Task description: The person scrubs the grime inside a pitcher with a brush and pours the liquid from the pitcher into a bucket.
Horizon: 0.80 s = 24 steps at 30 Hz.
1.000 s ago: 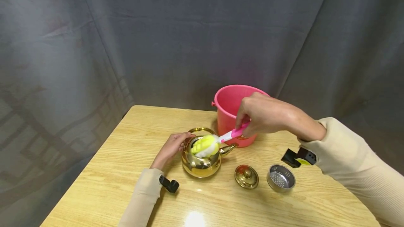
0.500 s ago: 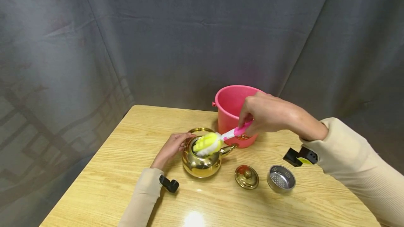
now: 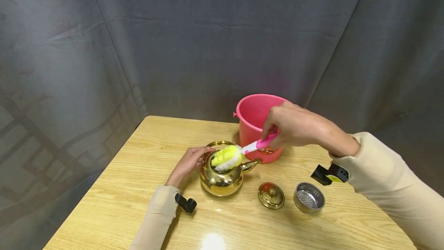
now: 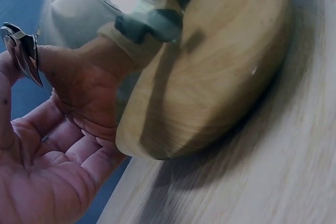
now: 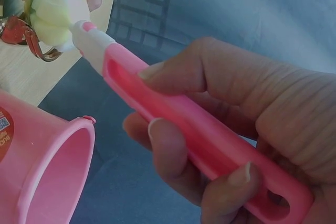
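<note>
A shiny gold teapot (image 3: 222, 182) stands lidless on the wooden table. My left hand (image 3: 189, 162) holds it at the left side, thumb by the handle joint and fingers against the body, which mirrors them in the left wrist view. My right hand (image 3: 291, 124) grips the pink handle (image 5: 173, 114) of a bottle brush. Its yellow-and-white sponge head (image 3: 227, 157) slants into the teapot's opening, its lower end hidden inside. The thumb lies along the handle, with fingers curled beneath. The teapot's spout (image 3: 250, 165) points right.
A pink bucket (image 3: 244, 134) stands behind the right hand. The gold lid (image 3: 271, 195) and a perforated metal strainer (image 3: 309, 197) lie to the right of the teapot. A grey curtain (image 3: 222, 49) hangs behind the table (image 3: 138, 173).
My right hand has shifted slightly right and the brush head moved up and right, then a little back down left into the opening. The left hand and teapot stay nearly still.
</note>
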Tool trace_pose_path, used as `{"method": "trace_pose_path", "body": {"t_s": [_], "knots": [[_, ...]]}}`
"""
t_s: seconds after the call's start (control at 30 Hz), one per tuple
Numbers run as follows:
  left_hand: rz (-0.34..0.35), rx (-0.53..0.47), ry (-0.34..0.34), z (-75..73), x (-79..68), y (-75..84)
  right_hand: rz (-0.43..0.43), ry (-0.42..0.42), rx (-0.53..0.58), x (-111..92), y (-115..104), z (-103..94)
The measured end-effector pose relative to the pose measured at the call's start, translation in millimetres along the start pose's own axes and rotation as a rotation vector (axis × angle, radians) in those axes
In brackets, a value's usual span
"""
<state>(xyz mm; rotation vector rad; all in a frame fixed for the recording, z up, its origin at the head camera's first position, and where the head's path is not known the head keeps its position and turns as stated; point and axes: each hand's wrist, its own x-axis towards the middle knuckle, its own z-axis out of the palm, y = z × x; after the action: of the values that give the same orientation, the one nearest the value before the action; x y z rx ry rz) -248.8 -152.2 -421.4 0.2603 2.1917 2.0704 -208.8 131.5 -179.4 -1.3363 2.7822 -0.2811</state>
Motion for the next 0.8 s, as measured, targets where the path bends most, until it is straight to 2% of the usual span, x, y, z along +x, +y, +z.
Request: {"method": "trace_pose_path", "body": {"t_s": [0.3, 0.33, 0.53, 0.57, 0.8], "knots": [[-0.005, 0.013, 0.003, 1.2, 1.4, -1.9, -0.018, 0.012, -0.011, 1.5, -1.7, 3.0], [-0.006, 0.016, 0.001, 2.2, -0.8, 2.4, -0.019, 0.01, -0.01, 1.7, -1.9, 3.2], [-0.011, 0.017, -0.008, 2.4, -0.3, 4.1, -0.02, 0.01, -0.011, 2.1, -3.1, 4.9], [-0.009, 0.013, -0.006, 1.6, 2.0, -0.1, -0.024, 0.011, -0.008, 2.2, -3.3, 5.3], [0.01, 0.017, 0.015, 1.8, 1.4, -2.1, -0.062, 0.02, 0.022, 2.8, -4.3, 8.2]]}}
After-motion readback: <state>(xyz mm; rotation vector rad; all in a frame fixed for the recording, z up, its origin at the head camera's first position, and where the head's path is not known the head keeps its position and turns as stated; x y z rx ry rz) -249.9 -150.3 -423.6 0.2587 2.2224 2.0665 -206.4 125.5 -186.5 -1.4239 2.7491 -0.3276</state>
